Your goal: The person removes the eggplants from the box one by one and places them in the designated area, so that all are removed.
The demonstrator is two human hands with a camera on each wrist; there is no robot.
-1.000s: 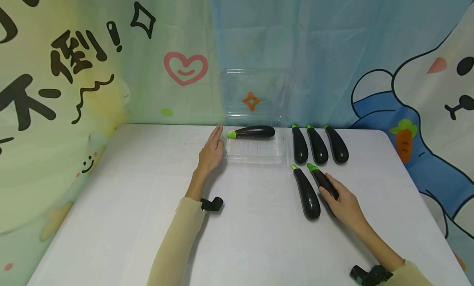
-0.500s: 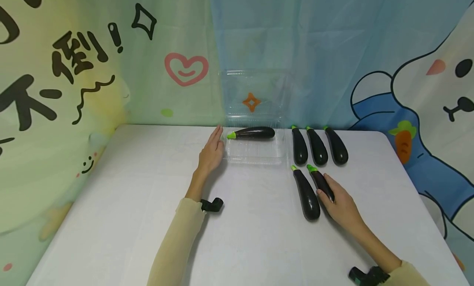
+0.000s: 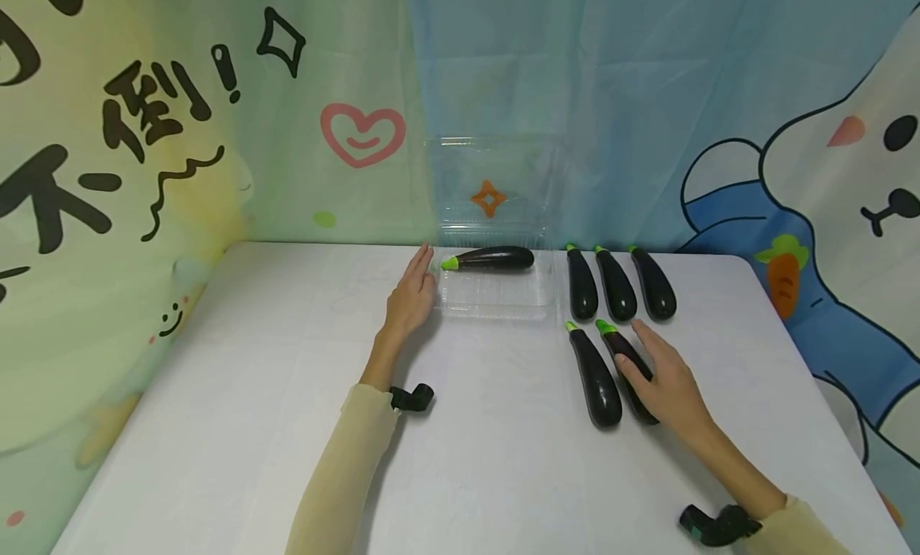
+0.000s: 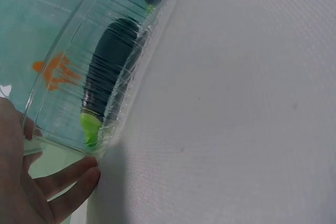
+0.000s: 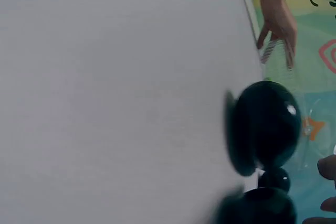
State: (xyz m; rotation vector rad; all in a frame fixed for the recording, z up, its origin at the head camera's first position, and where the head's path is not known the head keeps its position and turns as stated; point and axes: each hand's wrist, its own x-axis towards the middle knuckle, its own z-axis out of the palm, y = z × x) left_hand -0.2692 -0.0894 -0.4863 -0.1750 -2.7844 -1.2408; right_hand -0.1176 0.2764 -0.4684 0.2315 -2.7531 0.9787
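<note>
A clear plastic clamshell box (image 3: 496,299) stands at the table's far edge with its lid (image 3: 525,168) raised. Inside, one eggplant (image 3: 496,258) lies crosswise, its green stem end to the left. My left hand (image 3: 411,299) is beside the box's left wall; in the left wrist view its fingertips (image 4: 86,166) are at the box's corner. Over the nearer right eggplant (image 3: 624,351) hovers my right hand (image 3: 668,383), fingers spread and thumb above the dark body. In the right wrist view those fingertips (image 5: 328,167) stand apart from the eggplants. Another eggplant (image 3: 596,379) lies just left of it.
Three more eggplants (image 3: 582,287) lie side by side to the right of the box, stems toward the back. A white cloth (image 3: 287,339) covers the table, and a printed curtain (image 3: 611,100) hangs directly behind it.
My right hand has let go of the nearer right eggplant: its fingers have spread and lifted, and the eggplant's lower end now shows. The left hand has not moved.
</note>
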